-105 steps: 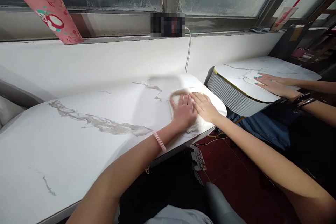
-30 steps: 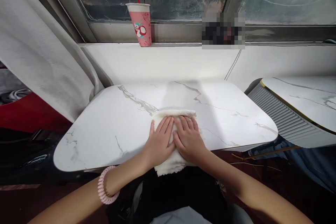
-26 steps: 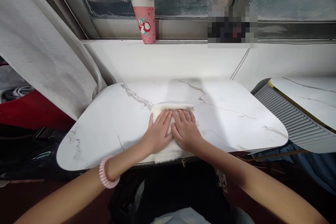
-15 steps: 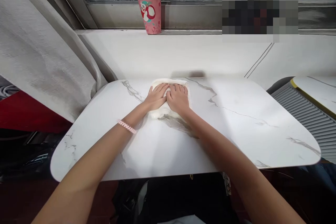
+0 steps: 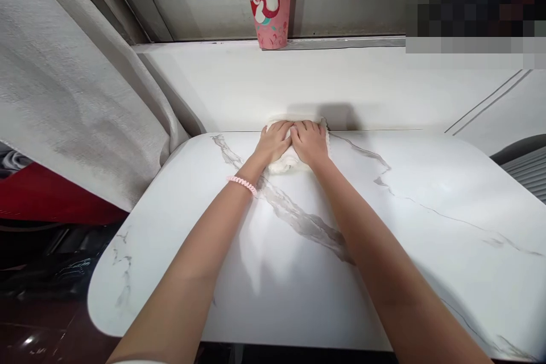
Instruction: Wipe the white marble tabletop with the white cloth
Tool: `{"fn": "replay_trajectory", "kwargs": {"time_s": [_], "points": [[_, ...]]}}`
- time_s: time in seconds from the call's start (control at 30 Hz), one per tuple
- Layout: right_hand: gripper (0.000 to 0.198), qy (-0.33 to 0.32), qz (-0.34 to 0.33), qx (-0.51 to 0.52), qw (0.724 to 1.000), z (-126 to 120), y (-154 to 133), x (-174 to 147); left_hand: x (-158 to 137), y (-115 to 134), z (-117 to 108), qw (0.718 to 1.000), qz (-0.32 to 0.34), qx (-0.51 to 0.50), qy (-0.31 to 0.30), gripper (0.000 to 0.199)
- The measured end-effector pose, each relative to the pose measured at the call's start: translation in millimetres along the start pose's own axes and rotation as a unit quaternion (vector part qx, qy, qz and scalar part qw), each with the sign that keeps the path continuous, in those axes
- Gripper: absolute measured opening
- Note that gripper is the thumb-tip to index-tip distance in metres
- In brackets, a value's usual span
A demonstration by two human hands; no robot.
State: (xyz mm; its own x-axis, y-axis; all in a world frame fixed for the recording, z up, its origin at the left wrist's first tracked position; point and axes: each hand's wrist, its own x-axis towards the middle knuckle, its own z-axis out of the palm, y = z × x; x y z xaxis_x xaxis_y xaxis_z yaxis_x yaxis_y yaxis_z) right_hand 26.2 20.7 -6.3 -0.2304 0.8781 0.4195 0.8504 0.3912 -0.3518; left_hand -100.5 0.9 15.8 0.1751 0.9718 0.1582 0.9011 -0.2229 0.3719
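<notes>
A white cloth (image 5: pixel 286 164) lies bunched at the far edge of a white marble-patterned table (image 5: pixel 273 273), against the wall. My left hand (image 5: pixel 274 141) presses flat on its left half, fingers stretched forward. Beside it, my right hand (image 5: pixel 310 140) rests flat on the right half, its fingers reaching to the cloth's back edge. The two hands nearly meet at the thumbs. A pink coiled band (image 5: pixel 242 183) circles my left wrist. Part of the cloth is hidden under both palms.
On the window ledge behind the table stands a pink paper cup (image 5: pixel 269 5). A pale curtain (image 5: pixel 72 68) hangs at the left, with something red (image 5: pixel 55 196) below it. At the far right is a grey ribbed surface (image 5: pixel 529 165).
Both hands have pushed the cloth forward, from a little short of the table's far edge up to the wall. The view has come closer and shifted left.
</notes>
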Motion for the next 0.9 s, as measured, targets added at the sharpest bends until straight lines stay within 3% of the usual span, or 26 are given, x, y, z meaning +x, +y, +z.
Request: {"fn": "replay_trajectory", "kwargs": {"time_s": [0.23, 0.5, 0.67, 0.9], "points": [[0.042, 0.006, -0.014, -0.002, 1.000, 2, 3, -4, -3, 2, 0, 1.000, 0.003, 0.005, -0.009, 0.049], [0.050, -0.047, -0.030, -0.050, 0.997, -23, -17, -52, -46, 6, -2, 0.999, 0.030, 0.030, -0.028, 0.053], [0.052, -0.054, -0.069, -0.092, 0.992, -45, -41, -110, -109, 26, -10, 0.995, 0.018, 0.069, -0.074, 0.061], [0.054, -0.096, -0.178, -0.141, 0.969, -96, -81, -213, -244, 59, -18, 0.994, 0.022, 0.090, -0.062, 0.061]]}}
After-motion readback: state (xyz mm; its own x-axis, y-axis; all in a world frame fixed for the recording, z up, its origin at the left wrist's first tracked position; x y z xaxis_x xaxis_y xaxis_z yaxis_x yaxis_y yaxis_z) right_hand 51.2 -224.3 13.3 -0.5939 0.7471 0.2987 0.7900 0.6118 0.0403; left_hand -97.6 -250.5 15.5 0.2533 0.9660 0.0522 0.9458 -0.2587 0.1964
